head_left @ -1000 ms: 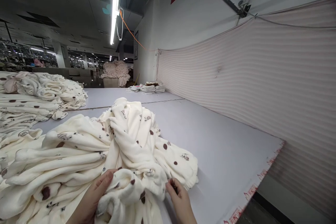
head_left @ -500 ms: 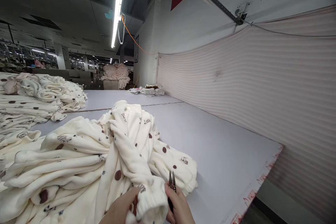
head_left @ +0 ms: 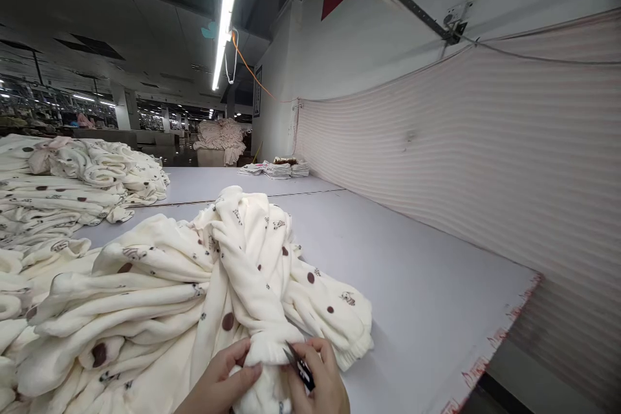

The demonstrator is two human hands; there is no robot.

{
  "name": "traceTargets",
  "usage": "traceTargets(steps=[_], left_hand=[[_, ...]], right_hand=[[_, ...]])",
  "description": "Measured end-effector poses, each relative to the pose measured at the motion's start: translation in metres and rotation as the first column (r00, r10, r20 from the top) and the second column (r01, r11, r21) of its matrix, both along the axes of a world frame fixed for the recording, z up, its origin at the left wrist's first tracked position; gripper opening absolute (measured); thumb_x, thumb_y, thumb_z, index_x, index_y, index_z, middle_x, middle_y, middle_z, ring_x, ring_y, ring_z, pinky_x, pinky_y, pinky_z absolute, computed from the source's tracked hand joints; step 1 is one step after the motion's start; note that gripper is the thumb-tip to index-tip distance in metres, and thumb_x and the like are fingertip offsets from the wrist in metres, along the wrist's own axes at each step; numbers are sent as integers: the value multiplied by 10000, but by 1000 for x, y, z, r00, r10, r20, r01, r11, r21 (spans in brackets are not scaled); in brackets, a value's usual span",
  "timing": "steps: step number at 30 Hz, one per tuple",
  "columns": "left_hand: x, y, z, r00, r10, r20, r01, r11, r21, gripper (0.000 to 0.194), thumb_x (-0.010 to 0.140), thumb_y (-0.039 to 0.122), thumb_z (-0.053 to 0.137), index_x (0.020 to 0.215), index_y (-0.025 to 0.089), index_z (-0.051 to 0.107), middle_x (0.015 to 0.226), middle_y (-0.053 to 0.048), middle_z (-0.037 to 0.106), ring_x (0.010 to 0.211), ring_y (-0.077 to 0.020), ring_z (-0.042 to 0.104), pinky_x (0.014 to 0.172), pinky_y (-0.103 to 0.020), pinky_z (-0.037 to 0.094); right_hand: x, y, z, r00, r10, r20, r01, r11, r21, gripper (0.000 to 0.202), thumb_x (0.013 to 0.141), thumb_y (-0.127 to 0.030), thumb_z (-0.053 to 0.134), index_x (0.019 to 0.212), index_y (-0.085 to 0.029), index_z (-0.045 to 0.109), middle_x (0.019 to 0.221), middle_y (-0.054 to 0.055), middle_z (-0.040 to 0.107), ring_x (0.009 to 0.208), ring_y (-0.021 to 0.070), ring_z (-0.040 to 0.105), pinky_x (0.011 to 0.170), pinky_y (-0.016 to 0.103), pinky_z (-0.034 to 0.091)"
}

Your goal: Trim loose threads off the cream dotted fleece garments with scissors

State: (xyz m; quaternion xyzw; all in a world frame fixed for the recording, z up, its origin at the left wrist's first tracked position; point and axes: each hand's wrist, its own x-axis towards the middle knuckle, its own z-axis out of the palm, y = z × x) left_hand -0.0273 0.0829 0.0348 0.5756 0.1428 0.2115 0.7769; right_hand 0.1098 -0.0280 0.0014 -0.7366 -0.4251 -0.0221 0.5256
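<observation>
near table (head_left: 412, 284) edge | left hand (head_left: 218, 385) pinches cuff (head_left: 264, 352) | right hand (head_left: 317, 381) grips snips (head_left: 299, 365), now lowered onto cuff | trimming underway

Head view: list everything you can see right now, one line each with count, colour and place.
garment: one, cream with brown dots, pulled up from the near pile; both hands grip its cuff.
thread snips: one pair, dark, in the right hand, at the cuff.
near pile: one, cream dotted garments, left front of the table.
far pile: one, same cream dotted fabric, left rear.
folded stack: several small white stacks, far end of the table.
table: one, pale grey, red-marked edge at the right.
striped curtain: one, pale pink, right wall.
ceiling light: one, white strip.
left hand: on the cuff.
right hand: holds the snips.
</observation>
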Motion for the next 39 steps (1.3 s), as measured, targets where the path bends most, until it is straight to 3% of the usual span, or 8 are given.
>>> traceTargets(steps=[4,8,12,18,27,32,35,39], left_hand=[[3,-2,-10,995,-71,77,93,935,-342,314,743,336,721,991,144,723,726,-62,733,649,-156,645,677,-234,475],[5,-1,-12,996,-85,34,91,941,-325,319,776,385,686,882,90,744,751,-109,743,630,-151,652,632,-215,474],[5,-1,-6,991,-110,79,130,928,-348,390,775,432,659,891,68,735,786,-152,747,734,-262,689,757,-343,502],[8,-6,-3,986,-114,125,160,868,-471,500,742,493,619,992,67,697,784,-182,739,779,-340,692,784,-449,497],[7,-1,-7,994,-49,98,92,859,-503,427,734,416,674,1066,147,666,542,-14,621,522,-164,592,581,-271,468],[10,-2,-11,998,-49,51,62,952,-301,433,702,370,739,1080,180,646,765,-38,716,749,-204,651,785,-335,478],[9,-7,-9,998,69,-14,-70,993,-98,556,623,343,808,1118,179,616,948,-59,730,919,-248,639,853,-345,459],[-8,4,8,958,225,-180,-269,920,-286,423,777,335,678,1144,146,583,898,-58,741,863,-237,670,781,-325,496]], right_hand=[[13,13,-5,950,149,-275,-119,985,125,181,714,-309,601,854,-253,703,844,35,600,747,196,578,574,237,426],[20,23,-4,490,447,-748,-320,891,322,275,639,-454,735,656,-200,632,538,-36,546,502,107,465,518,208,402],[18,21,-6,165,459,-873,-431,829,355,511,689,-635,569,426,-236,388,261,-113,226,252,39,152,302,185,166],[14,15,-5,-68,400,-914,-442,810,387,582,696,-665,552,386,-244,295,251,-106,200,254,26,191,317,161,152],[17,20,3,445,416,-793,-294,904,310,474,609,-626,733,587,-181,570,456,-79,434,458,71,341,461,193,285],[11,7,11,921,102,-376,-58,990,126,359,774,-497,646,623,-174,598,569,-39,493,581,119,421,570,222,322],[7,6,15,863,256,-435,-219,966,136,372,808,-511,596,661,-170,618,595,-22,539,608,136,490,571,220,365],[15,-7,-4,787,249,-564,-224,968,115,403,860,-537,492,808,-175,660,772,32,680,781,185,615,713,256,459]])
